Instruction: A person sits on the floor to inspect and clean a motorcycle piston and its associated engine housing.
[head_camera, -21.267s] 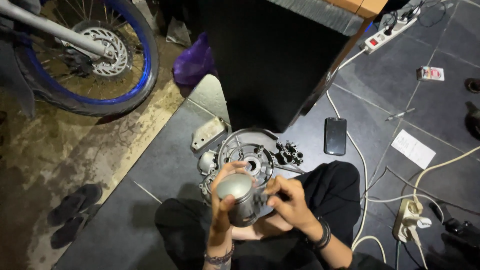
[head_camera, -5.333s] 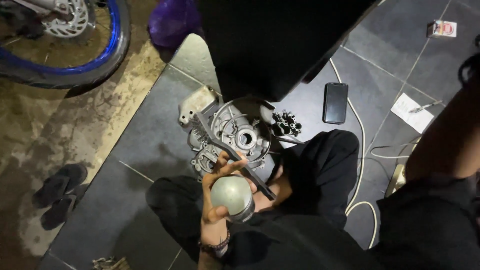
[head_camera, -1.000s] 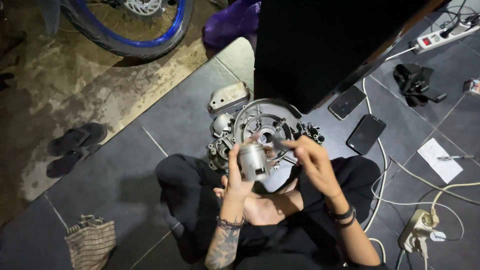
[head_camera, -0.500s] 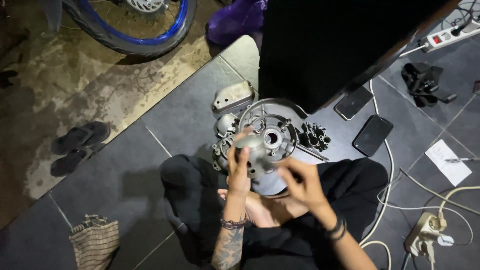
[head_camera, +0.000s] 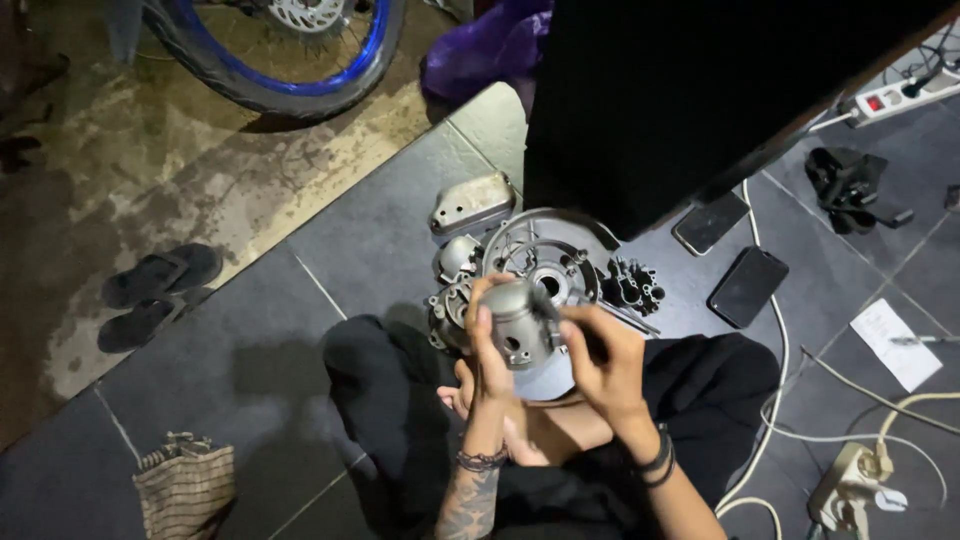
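Note:
I sit on the floor and hold a small grey metal engine cylinder (head_camera: 518, 322) up in front of me. My left hand (head_camera: 487, 345) grips its left side, fingers wrapped over the top. My right hand (head_camera: 604, 358) closes on its right side. Just beyond it on the tiles lies a round grey engine casing (head_camera: 548, 262) with other metal parts beside it. A grey metal cover (head_camera: 472, 203) lies further back.
A blue-rimmed motorcycle wheel (head_camera: 285, 62) stands at the top left. Dark sandals (head_camera: 150, 295) lie at left, a striped cloth bag (head_camera: 186, 486) at bottom left. Two phones (head_camera: 748, 286), a paper, cables and a power strip (head_camera: 893, 98) lie at right. A large black object (head_camera: 700, 95) looms above.
My right hand has come back onto the cylinder, which is now turned and gripped by both hands. The view has shifted slightly.

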